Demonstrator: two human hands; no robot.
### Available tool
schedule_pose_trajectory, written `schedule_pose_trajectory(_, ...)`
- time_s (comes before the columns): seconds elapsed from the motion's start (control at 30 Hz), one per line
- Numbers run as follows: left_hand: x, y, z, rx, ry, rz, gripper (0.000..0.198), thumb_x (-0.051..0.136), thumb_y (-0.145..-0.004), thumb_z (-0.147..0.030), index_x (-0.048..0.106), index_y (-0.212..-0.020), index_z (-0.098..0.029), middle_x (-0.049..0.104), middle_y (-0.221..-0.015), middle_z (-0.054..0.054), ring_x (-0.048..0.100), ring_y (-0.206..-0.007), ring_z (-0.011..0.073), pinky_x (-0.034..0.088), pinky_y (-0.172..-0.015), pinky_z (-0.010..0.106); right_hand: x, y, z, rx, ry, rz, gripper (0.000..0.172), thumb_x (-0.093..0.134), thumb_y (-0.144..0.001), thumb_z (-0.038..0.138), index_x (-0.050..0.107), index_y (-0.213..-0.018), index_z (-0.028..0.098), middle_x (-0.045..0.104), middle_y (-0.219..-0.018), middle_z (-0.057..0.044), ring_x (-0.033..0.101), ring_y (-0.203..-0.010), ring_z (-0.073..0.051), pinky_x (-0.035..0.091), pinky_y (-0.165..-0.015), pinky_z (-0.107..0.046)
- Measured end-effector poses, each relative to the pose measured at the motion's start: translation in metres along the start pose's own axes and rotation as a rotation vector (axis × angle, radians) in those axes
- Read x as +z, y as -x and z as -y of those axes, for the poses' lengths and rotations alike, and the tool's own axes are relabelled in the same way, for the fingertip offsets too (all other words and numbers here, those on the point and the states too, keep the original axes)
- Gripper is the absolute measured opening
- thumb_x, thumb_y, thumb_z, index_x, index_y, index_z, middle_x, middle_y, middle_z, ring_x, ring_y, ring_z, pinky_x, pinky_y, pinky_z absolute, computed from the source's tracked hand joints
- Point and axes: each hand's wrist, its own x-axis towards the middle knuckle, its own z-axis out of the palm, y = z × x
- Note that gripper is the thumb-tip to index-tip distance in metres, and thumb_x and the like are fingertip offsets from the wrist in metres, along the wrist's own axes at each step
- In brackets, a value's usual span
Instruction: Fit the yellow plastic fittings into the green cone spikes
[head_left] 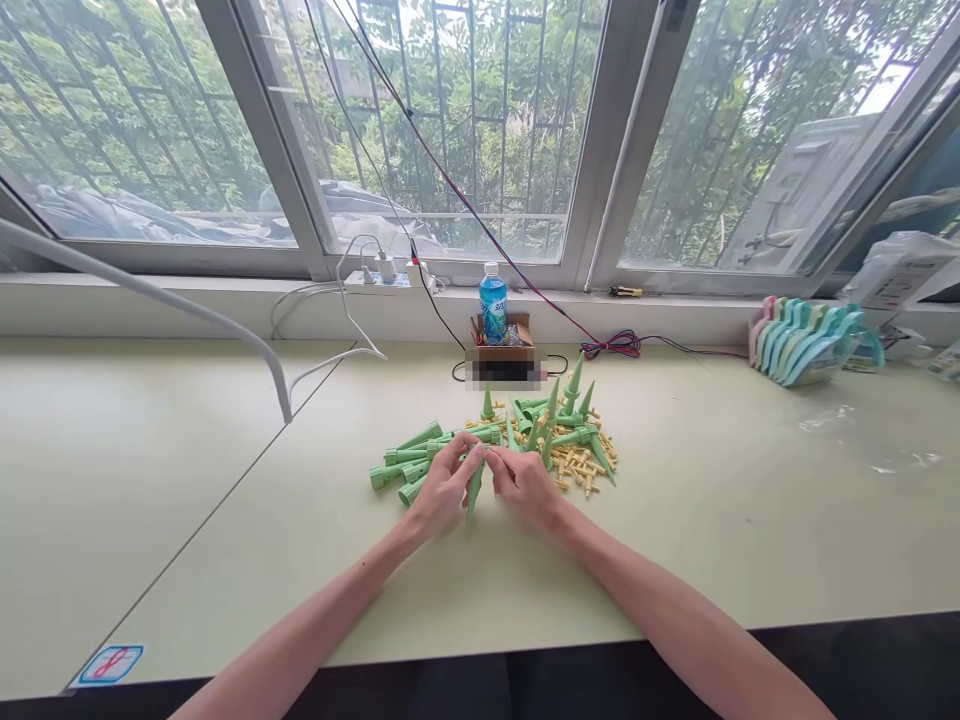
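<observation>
My left hand [448,481] is closed around a green plastic spike [475,492], its pointed end hanging down toward the table. Against the top of that spike, the fingertips of my right hand [523,484] are pinched together; whatever small part they may hold is hidden. Beyond my left hand lie several green tubes with ribbed collars [405,468]. A heap of green cones [553,405] and small yellow valve-like pieces [581,465] spreads behind and to the right of my right hand.
A blue bottle [493,308] stands in a small cardboard box [531,328] by the window. Coiled wires [611,345] and a row of pastel plastic items [806,338] lie farther right. A white cable [225,325] arcs over the left side of the table [247,560].
</observation>
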Motion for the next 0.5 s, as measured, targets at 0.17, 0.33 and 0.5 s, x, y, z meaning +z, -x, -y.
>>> schedule_pose_trajectory(0.17,0.000,-0.001,-0.001,0.007,0.033,-0.034,0.036,0.055,-0.095,-0.051,0.048,-0.079,-0.019,0.044,-0.062,-0.005,0.040,-0.049,0.0078,0.040,-0.043,0.018,0.003,0.002,0.005,-0.025,0.125,-0.035,0.049,0.030,-0.107,0.043,0.057,-0.073,0.019,0.053,-0.057,0.000,0.042,-0.048,-0.012,0.033,-0.052,-0.025)
schedule_pose_trajectory(0.33,-0.002,-0.004,0.003,0.000,0.016,-0.056,0.037,0.057,-0.093,-0.054,0.050,-0.083,-0.019,0.041,-0.062,-0.006,0.038,-0.044,0.0068,0.037,-0.038,0.019,-0.006,0.003,0.013,-0.076,0.282,-0.186,0.051,0.033,-0.106,0.042,0.057,-0.067,0.020,0.049,-0.052,0.000,0.037,-0.045,-0.011,0.027,-0.050,-0.027)
schedule_pose_trajectory(0.5,-0.003,-0.007,0.008,0.007,-0.001,-0.057,0.036,0.058,-0.093,-0.054,0.049,-0.084,-0.020,0.038,-0.063,-0.007,0.038,-0.042,0.0056,0.034,-0.038,0.017,-0.051,-0.002,0.011,-0.118,0.377,-0.351,0.056,0.034,-0.103,0.049,0.047,-0.055,0.022,0.037,-0.045,0.001,0.030,-0.043,-0.012,0.028,-0.049,-0.028)
